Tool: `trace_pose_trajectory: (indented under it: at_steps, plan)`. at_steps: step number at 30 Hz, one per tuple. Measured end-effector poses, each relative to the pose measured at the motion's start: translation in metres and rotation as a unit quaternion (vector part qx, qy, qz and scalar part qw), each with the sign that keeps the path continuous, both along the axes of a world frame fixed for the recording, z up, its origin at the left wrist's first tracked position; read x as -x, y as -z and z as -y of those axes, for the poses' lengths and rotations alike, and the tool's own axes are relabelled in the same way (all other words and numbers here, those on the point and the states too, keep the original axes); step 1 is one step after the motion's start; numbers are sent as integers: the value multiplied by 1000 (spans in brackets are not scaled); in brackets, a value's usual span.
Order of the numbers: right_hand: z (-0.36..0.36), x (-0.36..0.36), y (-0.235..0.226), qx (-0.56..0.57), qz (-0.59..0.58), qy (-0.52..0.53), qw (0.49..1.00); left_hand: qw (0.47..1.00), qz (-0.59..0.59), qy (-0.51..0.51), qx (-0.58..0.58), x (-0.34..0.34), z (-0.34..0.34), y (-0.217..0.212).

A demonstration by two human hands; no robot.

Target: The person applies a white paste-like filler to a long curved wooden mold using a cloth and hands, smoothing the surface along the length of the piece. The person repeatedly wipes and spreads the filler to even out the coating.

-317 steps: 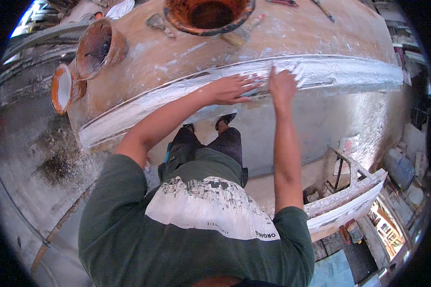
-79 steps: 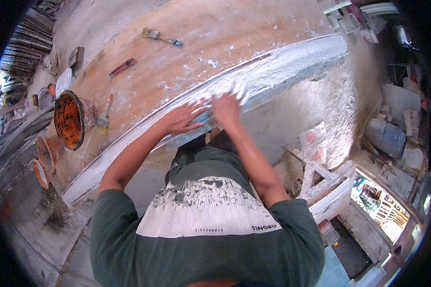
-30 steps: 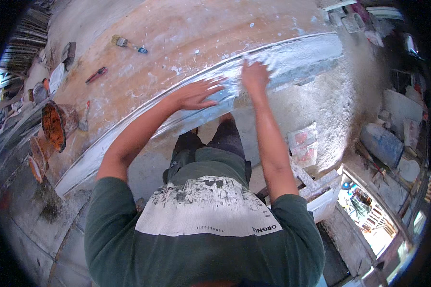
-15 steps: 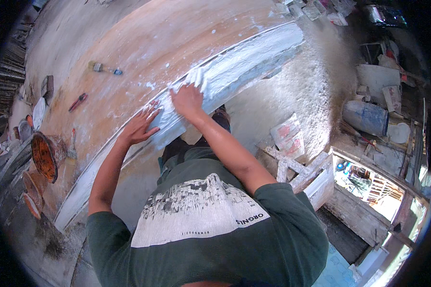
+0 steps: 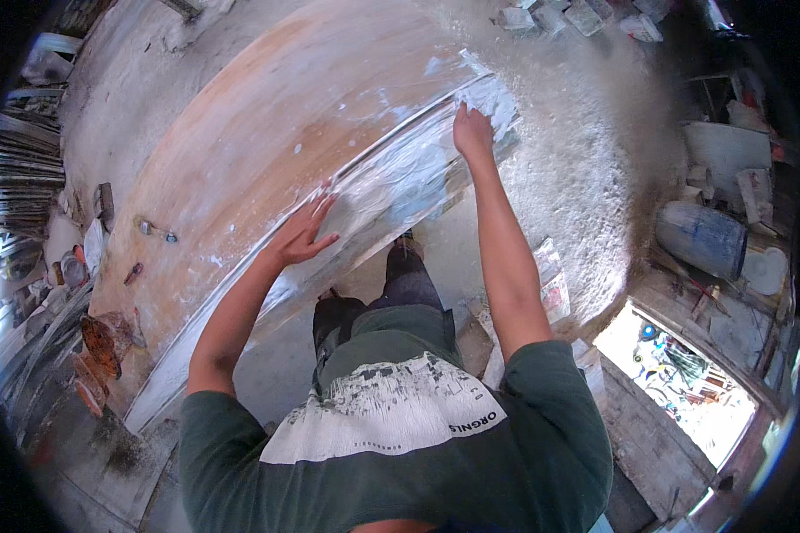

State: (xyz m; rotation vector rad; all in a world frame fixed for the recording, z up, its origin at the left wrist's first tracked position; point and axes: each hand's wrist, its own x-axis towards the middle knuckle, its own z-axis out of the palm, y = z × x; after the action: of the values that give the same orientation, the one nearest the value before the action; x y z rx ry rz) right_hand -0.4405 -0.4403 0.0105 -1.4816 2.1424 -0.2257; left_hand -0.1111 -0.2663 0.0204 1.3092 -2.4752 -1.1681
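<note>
A long strip of wet-looking white material (image 5: 391, 186), like plaster or a coated sheet, lies along the near edge of a large curved orange-brown board (image 5: 267, 147). On the strip's upper edge, around its middle, rests my left hand (image 5: 300, 238), open and flat with fingers spread. Up at the strip's far right end is my right hand (image 5: 474, 131), its fingers curled down against the white surface. Whatever those fingers grip is hidden. Fold lines and bluish-white patches show on the strip between my hands.
A paintbrush (image 5: 156, 231) and a small red-handled tool (image 5: 133, 273) lie on the board's left side. Beyond them sits a rusty orange bowl (image 5: 102, 345). To the right are a blue drum (image 5: 700, 240), planks and a bright opening (image 5: 676, 373). Whitish blocks (image 5: 587, 16) lie at the far edge.
My right hand has moved far and right along the strip to its end, its arm now stretched out. My left hand stays on the strip's upper edge. The whole view has shifted.
</note>
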Motion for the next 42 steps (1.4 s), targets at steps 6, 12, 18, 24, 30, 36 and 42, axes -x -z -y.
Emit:
trace_pose_trajectory:
  at_steps: [6,12,18,24,30,36,42]
  plan:
    - [-54,-45,6,92,-18,-128,987,999,-7,26,38,95,82,11]
    - [6,14,2,-5,-46,-42,998,994,-60,3,93,193,159,15]
    - [37,66,-2,21,-11,60,998,990,-43,52,124,242,171,30]
    - [-21,-7,-7,-33,-80,-47,995,989,-26,106,100,157,107,19]
    - [-111,-105,-26,-60,-2,-180,982,989,112,98,12,35,25,-26]
    - [-52,-76,-16,-56,-44,-121,990,992,102,75,-18,39,39,-21]
    - [48,45,-19,4,-122,-89,989,998,1,48,38,130,112,0]
